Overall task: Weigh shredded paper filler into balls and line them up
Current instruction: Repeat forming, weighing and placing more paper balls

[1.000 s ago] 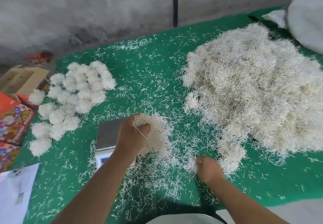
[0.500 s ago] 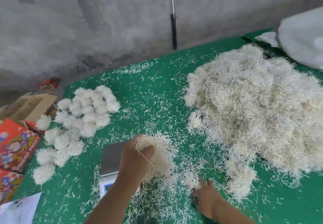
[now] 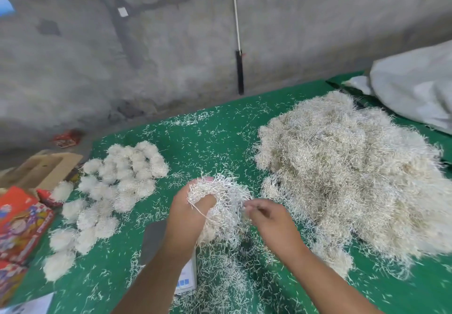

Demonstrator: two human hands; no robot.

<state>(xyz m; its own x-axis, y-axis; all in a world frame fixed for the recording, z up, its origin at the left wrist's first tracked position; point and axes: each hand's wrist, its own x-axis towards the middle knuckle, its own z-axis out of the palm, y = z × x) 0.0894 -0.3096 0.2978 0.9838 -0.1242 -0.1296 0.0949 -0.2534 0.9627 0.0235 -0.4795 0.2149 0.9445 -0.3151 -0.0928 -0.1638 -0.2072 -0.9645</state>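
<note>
While our left hand [image 3: 188, 218] curls its thumb and fingers round one loose clump of shredded paper [image 3: 221, 206], held above the bench [image 3: 215, 137], our right hand [image 3: 271, 220] meets the clump's right edge. Its fingertips [image 3: 249, 207] are drawn together at the shreds, but blur keeps us from telling whether this grip is pinching strands or only touching them.

Below our left wrist sits one scale [image 3: 168, 252], its grey platform mostly hidden by the forearm and its white front with blue buttons showing just under the arm.

To the right lies one big heap of shredded paper [image 3: 349, 179], spread across much of the green bench and reaching close to the clump.

To the left, the finished balls [image 3: 117, 186] sit in rough rows running from the far middle of the bench to the near left edge. We count about twenty-five; those at the far end are packed touching, so the exact number is unclear. Loose strands [image 3: 227, 286] are scattered over the whole green surface, thickest just in front of us.

At the left edge we see one open cardboard box [image 3: 41, 169] and two colourful printed boxes [image 3: 19, 228], one nearer than the other. One pale sack [image 3: 415, 86] rests at the far right corner. One thin white rod with a black lower end [image 3: 239, 69] stands against the grey wall.
</note>
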